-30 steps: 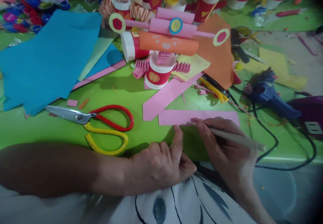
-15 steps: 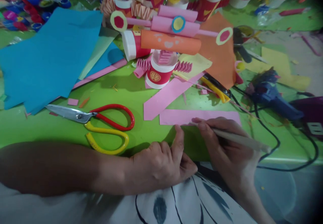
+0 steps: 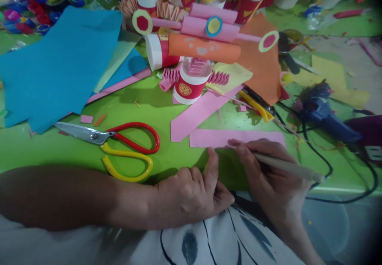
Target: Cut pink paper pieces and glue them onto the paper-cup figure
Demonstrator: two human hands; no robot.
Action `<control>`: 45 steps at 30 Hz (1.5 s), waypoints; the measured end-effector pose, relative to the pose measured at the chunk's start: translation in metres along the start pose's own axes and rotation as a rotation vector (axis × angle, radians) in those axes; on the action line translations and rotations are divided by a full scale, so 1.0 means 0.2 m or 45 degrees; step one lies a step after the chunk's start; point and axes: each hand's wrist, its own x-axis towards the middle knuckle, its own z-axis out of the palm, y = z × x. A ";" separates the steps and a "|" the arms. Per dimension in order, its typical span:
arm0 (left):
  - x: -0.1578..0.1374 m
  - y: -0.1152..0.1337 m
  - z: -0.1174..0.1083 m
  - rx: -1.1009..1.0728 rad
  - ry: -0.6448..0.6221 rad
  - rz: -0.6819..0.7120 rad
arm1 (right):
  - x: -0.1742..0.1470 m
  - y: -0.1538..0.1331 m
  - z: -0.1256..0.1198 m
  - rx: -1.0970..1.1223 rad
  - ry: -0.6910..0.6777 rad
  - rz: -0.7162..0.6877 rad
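My right hand point(image 3: 277, 177) is closed around a pale pencil point(image 3: 286, 167), its tip down at the near edge of a pink paper strip point(image 3: 209, 137). The index finger of my left hand point(image 3: 191, 193) stretches out to that same edge, its tip at the paper; the other fingers are curled and the thumb stands apart. The strip lies flat along the table. A second pink strip point(image 3: 193, 117) with a pointed end slants behind it. Scissors point(image 3: 95, 137) with one red and one yellow handle lie slightly open to the left, beyond my left forearm.
Behind the strips stands a red and white paper cup point(image 3: 188, 86) with folded pink arms, below orange and pink paper rolls point(image 3: 204, 49). Blue paper sheets point(image 3: 65, 66) lie left. A yellow-handled cutter point(image 3: 256, 104) and a blue glue gun point(image 3: 325, 112) with black cord lie right.
Both hands, the pencil and the strip keep their places relative to each other. The view has shifted very slightly.
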 end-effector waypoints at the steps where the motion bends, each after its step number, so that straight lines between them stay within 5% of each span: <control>1: 0.00 0.00 0.00 0.002 0.005 -0.007 | 0.00 0.00 0.00 0.003 -0.002 -0.002; 45: 0.01 -0.02 -0.01 0.003 -0.042 0.038 | 0.01 0.03 -0.06 -0.090 -0.124 -0.064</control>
